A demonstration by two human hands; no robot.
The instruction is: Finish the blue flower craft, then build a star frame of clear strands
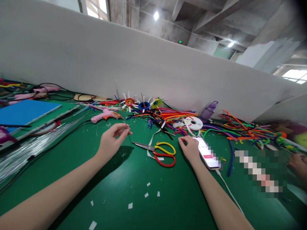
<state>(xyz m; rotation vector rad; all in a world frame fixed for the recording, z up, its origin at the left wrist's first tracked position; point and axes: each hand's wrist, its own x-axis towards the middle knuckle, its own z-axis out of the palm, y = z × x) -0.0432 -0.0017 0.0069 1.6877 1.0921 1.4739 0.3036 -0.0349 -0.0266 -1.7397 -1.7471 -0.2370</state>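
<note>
My left hand (113, 138) pinches a thin metal wire (122, 115) between thumb and fingers; the wire stands nearly upright above the green table (134, 179). My right hand (190, 147) rests on the table with its fingers curled against the left edge of a lit smartphone (206, 153). Scissors (159, 150) with yellow and red handles lie between the two hands.
A pink glue gun (105, 115), three pinwheel-like flowers (144, 104), a heap of coloured pipe cleaners (177, 115), a white tape roll (194, 123) and a purple bottle (208, 111) lie along the white partition. Blue board (24, 111) sits at left. Another person's hand (298, 163) shows at right.
</note>
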